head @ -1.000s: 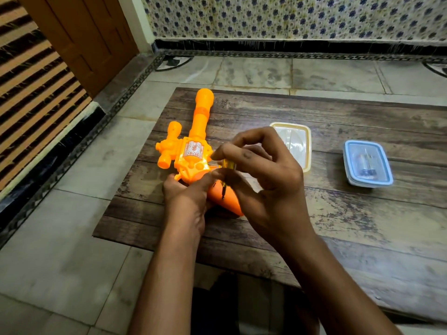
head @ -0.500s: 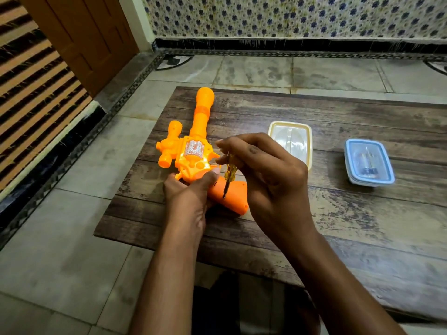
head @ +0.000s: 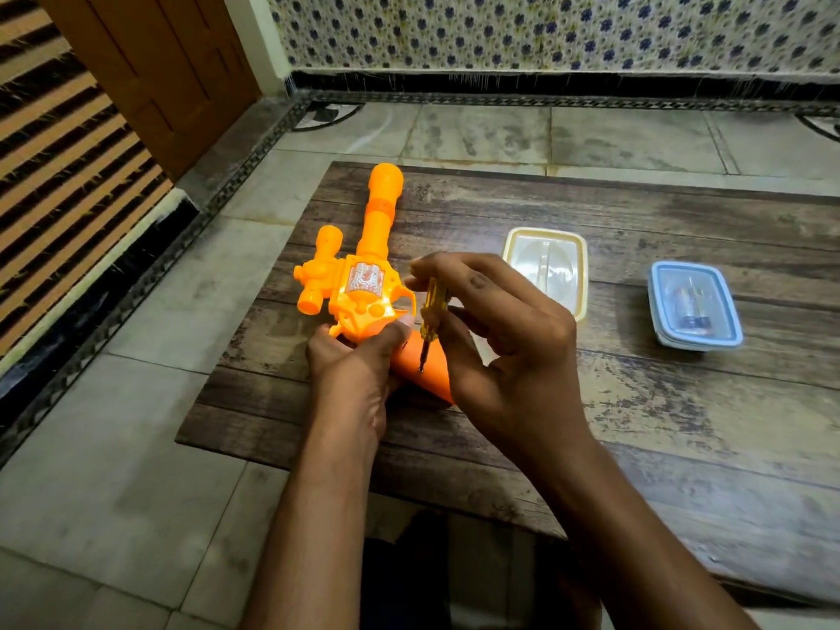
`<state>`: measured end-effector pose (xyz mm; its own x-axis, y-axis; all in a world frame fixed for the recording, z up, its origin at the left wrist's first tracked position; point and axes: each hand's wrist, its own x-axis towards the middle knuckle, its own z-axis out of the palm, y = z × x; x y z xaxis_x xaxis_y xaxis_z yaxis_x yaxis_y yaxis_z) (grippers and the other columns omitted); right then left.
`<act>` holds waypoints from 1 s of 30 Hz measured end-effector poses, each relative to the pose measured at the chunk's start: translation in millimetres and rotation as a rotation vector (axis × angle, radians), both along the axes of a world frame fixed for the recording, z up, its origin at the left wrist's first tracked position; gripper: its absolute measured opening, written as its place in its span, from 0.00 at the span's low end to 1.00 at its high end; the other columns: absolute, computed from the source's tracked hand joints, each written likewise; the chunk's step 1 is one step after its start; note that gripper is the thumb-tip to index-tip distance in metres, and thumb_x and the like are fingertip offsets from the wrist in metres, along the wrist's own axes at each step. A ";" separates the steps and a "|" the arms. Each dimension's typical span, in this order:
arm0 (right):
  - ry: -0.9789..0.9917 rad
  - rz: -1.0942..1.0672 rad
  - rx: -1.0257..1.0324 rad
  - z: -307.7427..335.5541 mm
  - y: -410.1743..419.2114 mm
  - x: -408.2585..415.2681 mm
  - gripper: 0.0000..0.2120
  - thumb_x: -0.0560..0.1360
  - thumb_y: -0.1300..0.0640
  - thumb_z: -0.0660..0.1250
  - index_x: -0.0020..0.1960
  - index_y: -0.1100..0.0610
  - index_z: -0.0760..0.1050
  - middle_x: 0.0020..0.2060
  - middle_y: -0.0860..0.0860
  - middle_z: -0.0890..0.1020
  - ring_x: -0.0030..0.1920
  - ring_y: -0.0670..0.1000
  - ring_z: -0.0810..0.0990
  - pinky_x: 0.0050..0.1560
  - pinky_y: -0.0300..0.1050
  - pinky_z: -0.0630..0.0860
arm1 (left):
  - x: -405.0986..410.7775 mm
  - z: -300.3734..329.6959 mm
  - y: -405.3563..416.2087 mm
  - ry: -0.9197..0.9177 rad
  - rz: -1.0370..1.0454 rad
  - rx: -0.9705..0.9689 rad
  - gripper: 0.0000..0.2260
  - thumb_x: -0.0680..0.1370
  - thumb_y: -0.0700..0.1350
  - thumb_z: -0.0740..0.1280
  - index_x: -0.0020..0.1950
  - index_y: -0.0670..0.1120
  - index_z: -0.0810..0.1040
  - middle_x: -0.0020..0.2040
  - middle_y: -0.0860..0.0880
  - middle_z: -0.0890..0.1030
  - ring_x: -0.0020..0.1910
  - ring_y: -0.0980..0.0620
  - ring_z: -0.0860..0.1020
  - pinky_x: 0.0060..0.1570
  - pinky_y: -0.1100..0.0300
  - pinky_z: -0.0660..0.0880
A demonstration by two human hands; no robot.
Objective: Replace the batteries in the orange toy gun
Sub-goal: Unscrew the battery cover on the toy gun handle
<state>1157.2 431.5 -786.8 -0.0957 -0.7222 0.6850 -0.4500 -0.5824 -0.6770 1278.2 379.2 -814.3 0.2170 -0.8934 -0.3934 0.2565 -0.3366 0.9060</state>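
Pinching a yellow-handled screwdriver (head: pixel 431 311), the right hand (head: pixel 509 338) sets its tip on the orange toy gun (head: pixel 363 284)'s handle; the left hand (head: pixel 354 366) grips the gun, lying on the wooden surface (head: pixel 636 425) left of two lidded containers.

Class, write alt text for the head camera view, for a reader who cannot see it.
A right hand holds a small yellow screwdriver tip-down on the grip of an orange toy gun, which the left hand steadies on a wooden table. Beyond them sit a cream-rimmed container and a blue-rimmed container.
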 end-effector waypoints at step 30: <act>-0.014 -0.052 -0.003 -4.0 0.4 -3.6 0.17 0.77 0.71 0.69 0.65 0.66 0.79 0.51 0.58 0.83 0.52 0.55 0.84 0.49 0.52 0.81 | 0.1 0.4 -0.3 0.025 0.019 0.005 0.43 0.54 0.45 0.83 0.69 0.42 0.76 0.59 0.40 0.84 0.55 0.38 0.84 0.51 0.32 0.81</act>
<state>1153.5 431.9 -790.8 -0.1424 -0.7143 0.6852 -0.4704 -0.5603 -0.6818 1278.3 378.9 -813.9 0.2238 -0.8873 -0.4032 0.2858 -0.3357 0.8976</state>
